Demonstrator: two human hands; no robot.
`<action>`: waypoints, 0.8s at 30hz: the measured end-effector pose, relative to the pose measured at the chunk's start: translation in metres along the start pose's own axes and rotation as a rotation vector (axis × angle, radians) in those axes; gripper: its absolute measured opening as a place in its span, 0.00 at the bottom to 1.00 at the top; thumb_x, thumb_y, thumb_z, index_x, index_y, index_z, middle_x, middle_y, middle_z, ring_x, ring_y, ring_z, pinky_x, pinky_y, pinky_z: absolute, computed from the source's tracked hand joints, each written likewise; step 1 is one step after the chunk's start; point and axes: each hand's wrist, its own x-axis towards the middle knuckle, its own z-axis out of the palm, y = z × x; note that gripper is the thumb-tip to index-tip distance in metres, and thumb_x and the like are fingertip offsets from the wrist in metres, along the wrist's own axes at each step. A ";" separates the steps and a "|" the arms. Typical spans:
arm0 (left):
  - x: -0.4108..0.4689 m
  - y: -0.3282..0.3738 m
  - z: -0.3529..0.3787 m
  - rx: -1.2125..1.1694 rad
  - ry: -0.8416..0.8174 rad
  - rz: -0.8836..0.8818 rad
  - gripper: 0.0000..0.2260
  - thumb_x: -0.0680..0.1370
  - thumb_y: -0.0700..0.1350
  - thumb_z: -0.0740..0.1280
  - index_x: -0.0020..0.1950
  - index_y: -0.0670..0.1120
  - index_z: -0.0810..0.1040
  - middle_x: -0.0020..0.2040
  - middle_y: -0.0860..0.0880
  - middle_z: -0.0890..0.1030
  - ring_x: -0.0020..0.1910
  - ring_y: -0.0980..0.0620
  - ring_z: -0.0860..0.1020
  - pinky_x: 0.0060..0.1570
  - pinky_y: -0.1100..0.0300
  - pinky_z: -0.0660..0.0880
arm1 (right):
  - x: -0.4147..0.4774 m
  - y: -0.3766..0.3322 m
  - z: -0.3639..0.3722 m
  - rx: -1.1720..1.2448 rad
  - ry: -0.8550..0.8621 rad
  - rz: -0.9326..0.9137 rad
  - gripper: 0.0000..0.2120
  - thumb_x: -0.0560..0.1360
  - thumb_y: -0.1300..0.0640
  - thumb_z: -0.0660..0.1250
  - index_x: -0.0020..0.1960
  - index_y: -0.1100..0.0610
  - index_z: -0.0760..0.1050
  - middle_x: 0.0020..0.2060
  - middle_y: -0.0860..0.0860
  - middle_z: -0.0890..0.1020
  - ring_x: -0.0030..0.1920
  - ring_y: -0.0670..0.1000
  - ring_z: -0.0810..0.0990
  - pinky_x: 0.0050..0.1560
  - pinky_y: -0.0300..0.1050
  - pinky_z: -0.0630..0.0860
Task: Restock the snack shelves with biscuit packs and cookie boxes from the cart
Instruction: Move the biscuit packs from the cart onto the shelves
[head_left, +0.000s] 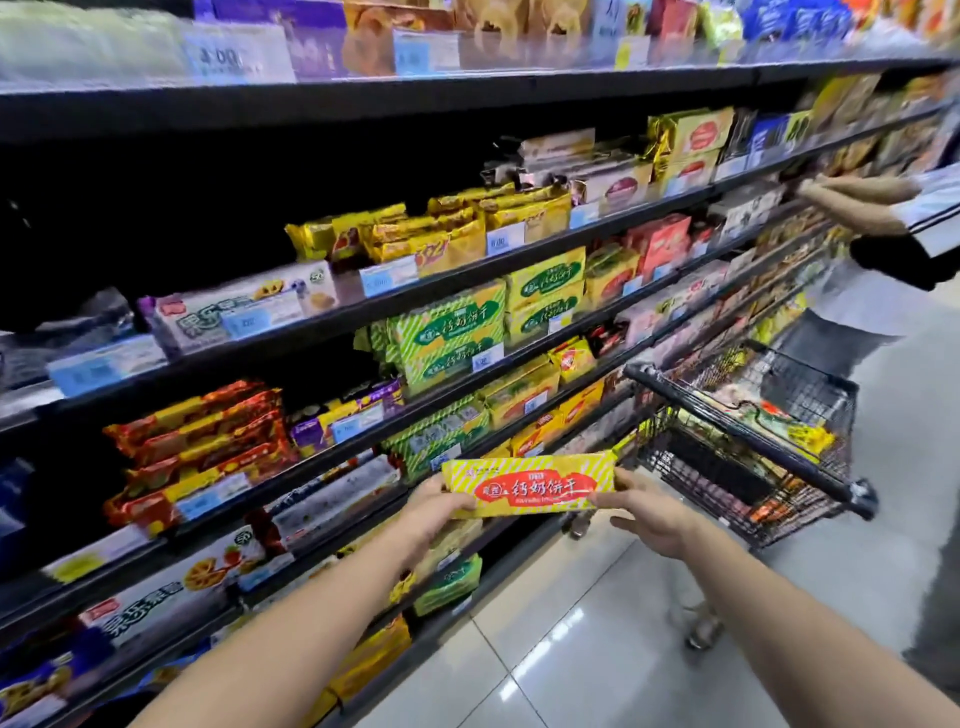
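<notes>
I hold a long yellow biscuit pack (530, 487) with a red label level in front of the lower shelves. My left hand (430, 512) grips its left end and my right hand (649, 514) grips its right end. The black wire cart (748, 415) stands just right of the pack, with several packs inside. The snack shelves (363, 312) run along the left, stocked with green, yellow and orange-red biscuit packs and cookie boxes.
Another person (883, 260) stands beyond the cart, an arm reaching into the shelves at the right. Pale tiled floor (597, 649) lies below my arms. Dark gaps show on the upper left shelves.
</notes>
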 end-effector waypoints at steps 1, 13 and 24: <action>0.010 0.001 -0.001 0.020 0.002 0.006 0.18 0.72 0.40 0.74 0.61 0.47 0.78 0.57 0.47 0.84 0.57 0.48 0.80 0.62 0.53 0.74 | 0.008 -0.002 -0.003 0.000 -0.006 -0.001 0.15 0.75 0.64 0.71 0.61 0.54 0.77 0.51 0.48 0.85 0.50 0.48 0.78 0.47 0.45 0.70; 0.081 0.022 0.027 0.091 0.062 0.110 0.23 0.67 0.41 0.82 0.59 0.53 0.81 0.51 0.57 0.86 0.52 0.58 0.82 0.52 0.70 0.74 | 0.096 -0.018 -0.072 -0.023 -0.134 -0.044 0.26 0.73 0.73 0.69 0.66 0.52 0.75 0.55 0.52 0.85 0.49 0.49 0.81 0.42 0.42 0.71; 0.118 0.052 0.127 0.074 0.299 0.058 0.29 0.68 0.39 0.81 0.68 0.49 0.77 0.57 0.54 0.84 0.54 0.57 0.80 0.53 0.67 0.76 | 0.173 -0.029 -0.181 -0.099 -0.334 -0.122 0.29 0.71 0.80 0.65 0.67 0.58 0.75 0.57 0.56 0.85 0.59 0.55 0.82 0.68 0.52 0.73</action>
